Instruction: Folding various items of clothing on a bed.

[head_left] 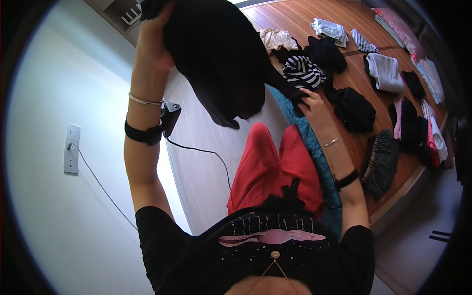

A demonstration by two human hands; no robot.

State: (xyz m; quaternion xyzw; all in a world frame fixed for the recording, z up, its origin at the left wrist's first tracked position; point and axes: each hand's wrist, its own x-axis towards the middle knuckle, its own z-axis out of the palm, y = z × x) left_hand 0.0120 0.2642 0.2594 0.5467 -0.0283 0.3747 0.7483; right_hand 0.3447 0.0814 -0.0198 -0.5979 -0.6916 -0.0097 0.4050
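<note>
A large black garment (216,59) hangs spread in the air between my hands; its exact kind does not show. My left hand (156,42) is raised high at the upper left and closed round one part of the cloth. Lower and to the right, my right hand (310,104) pinches a narrow black end of it, perhaps a sleeve, pulled out sideways. Just beyond my right hand lies a black-and-white striped garment (305,73) on the wooden platform (344,73). A crumpled black garment (353,109) rests to its right.
Folded clothes lie about the platform, among them a light grey stack (386,71), pale jeans (329,30) and a dark patterned piece (381,164). A teal mat (322,169) runs along the platform's near edge. On the left wall, a socket panel (72,149) has a cable plugged in.
</note>
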